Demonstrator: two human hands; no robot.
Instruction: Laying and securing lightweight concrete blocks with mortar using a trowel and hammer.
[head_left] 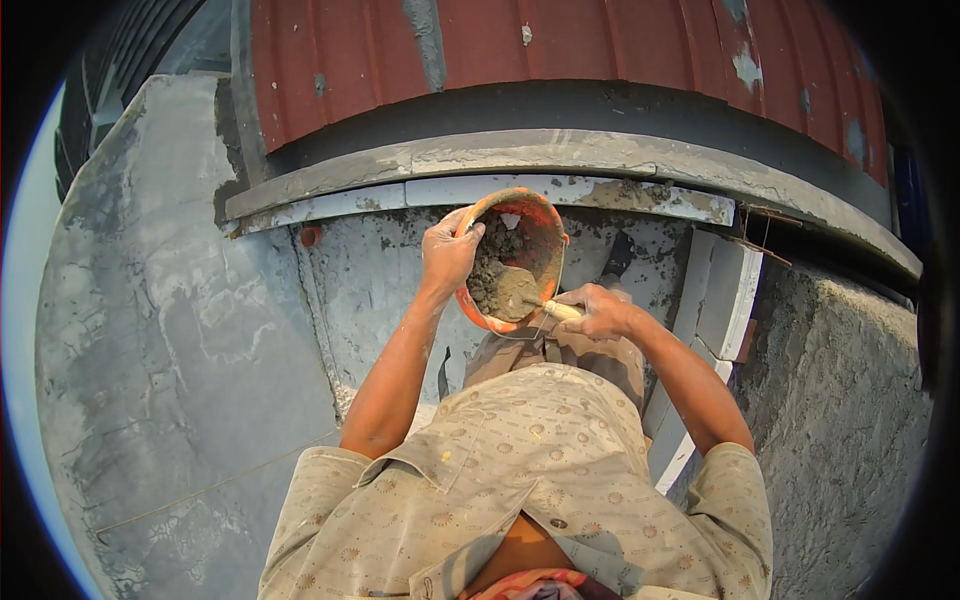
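An orange bucket [545,212] is tilted in front of my body, its mouth facing me. Wet grey mortar [487,272] lies inside and coats much of its inner wall. My left hand [449,256] is closed over the left side of the bucket's rim. At the lower right of the rim, my right hand [598,312] grips the pale handle of a trowel [563,310]. The trowel's blade reaches into the bucket and is largely hidden by mortar. A thin wire handle hangs along the bucket's right side.
Beyond the bucket runs a curved concrete ledge [400,160] with a white strip [520,189] beneath it. Red corrugated sheeting [560,45] rises behind. A smooth grey surface [190,330] spreads left; a white-edged slab [722,285] and rough plaster [840,400] stand right.
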